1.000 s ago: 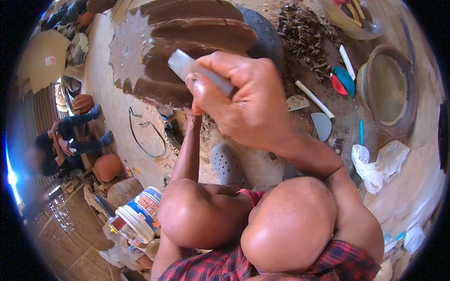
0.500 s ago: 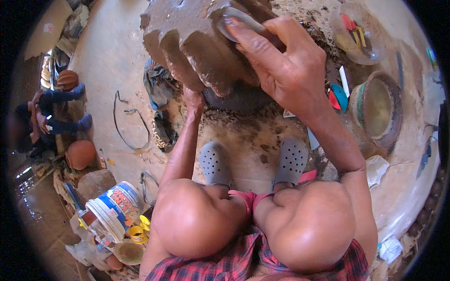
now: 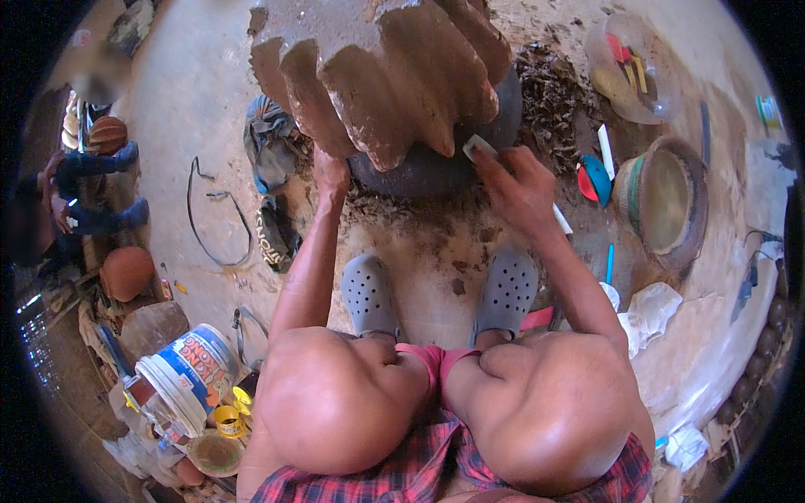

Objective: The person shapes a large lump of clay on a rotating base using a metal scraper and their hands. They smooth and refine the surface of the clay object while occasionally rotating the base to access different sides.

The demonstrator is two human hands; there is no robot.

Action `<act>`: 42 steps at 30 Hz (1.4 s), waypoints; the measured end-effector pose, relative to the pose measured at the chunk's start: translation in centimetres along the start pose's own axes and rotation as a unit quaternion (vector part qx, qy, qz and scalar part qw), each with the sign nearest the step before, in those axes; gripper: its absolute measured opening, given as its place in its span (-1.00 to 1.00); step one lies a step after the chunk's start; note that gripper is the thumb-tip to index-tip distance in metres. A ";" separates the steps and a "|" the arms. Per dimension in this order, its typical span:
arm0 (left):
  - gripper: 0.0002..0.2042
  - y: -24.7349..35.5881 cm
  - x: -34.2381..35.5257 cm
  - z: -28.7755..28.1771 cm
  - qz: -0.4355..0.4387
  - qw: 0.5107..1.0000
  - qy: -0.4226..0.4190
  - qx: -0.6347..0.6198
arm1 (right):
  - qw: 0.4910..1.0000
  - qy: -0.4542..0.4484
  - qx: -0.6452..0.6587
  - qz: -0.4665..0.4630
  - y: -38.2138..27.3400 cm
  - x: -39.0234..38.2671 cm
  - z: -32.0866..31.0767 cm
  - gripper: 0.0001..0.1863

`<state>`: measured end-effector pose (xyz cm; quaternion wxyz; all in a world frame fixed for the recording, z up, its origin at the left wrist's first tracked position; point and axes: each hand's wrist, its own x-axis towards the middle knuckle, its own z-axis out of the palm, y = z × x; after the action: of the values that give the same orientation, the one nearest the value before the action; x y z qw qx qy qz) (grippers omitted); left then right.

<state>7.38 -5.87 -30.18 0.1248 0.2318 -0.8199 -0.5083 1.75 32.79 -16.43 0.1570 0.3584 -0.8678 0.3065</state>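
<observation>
A large wet brown clay vessel (image 3: 394, 80) with deep scalloped ridges stands on a dark rounded base (image 3: 428, 174) in front of me. My left hand (image 3: 331, 174) is at the vessel's lower left side, and its fingers are hidden behind the clay. Lower right of the vessel, beside the dark base, my right hand (image 3: 516, 186) is closed around a small flat grey scraper (image 3: 480, 147). The scraper's tip shows past the fingers, apart from the ridges.
Clay scraps (image 3: 558, 96) lie right of the base. Farther right are a clear basin (image 3: 599, 71) with tools, a water-filled bowl (image 3: 700, 201) and a teal-and-red object (image 3: 594, 181). Dark cloth (image 3: 270, 155) and a thin strap (image 3: 193, 222) lie left. A white bucket (image 3: 172, 377) and a seated person (image 3: 92, 189) are farther left.
My right hand has come down off the vessel's upper ridges toward me, with the scraper still in it. My left hand stays by the vessel's lower left side.
</observation>
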 end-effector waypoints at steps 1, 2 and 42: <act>-0.52 0.5 0.0 0.0 -0.005 1.000 0.000 -0.003 | 1.000 0.025 0.016 -0.006 -0.3 0.3 -1.1 -0.54; -0.51 0.9 0.1 -0.1 -0.007 1.000 0.001 -0.003 | 0.998 0.053 0.029 -0.012 -0.5 1.1 -2.5 -0.54; -0.43 8.0 -0.5 1.6 -0.082 0.992 0.098 -0.002 | 0.944 0.182 0.209 0.180 -2.0 6.2 -7.4 -0.95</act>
<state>5.05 -1.35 -23.80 0.1632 0.3470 -0.7809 -0.4932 -0.74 33.17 -6.89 0.1757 0.1589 -0.7907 0.5644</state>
